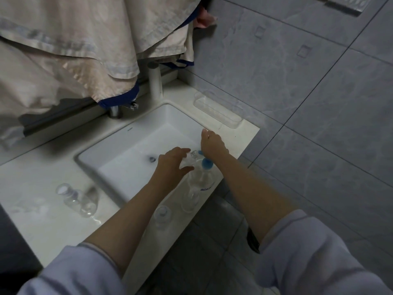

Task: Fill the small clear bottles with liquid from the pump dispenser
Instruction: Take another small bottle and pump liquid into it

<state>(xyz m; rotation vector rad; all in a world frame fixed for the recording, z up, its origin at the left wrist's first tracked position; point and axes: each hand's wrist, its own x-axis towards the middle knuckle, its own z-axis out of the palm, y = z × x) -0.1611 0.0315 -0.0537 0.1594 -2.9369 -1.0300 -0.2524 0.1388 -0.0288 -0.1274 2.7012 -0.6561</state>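
The pump dispenser (198, 186), a clear bottle with a blue pump head, stands on the counter's front edge to the right of the sink. My right hand (212, 143) lies palm down on the pump head, fingers stretched forward; the blue nozzle pokes out to the left from under it. My left hand (173, 165) grips a small clear bottle (188, 160) and holds it tilted at the nozzle, over the basin's right side. Another small clear bottle (162, 216) stands by the front edge beneath my left forearm. Two more small bottles (63, 191) (89, 207) stand left of the sink.
The white rectangular sink (131, 133) is sunk into a pale counter, with a chrome tap (116, 110) behind it. A clear plastic tray (217, 112) sits by the right wall. A white post (155, 81) stands at the back corner. Towels (70, 50) hang overhead. Grey tiled floor lies to the right.
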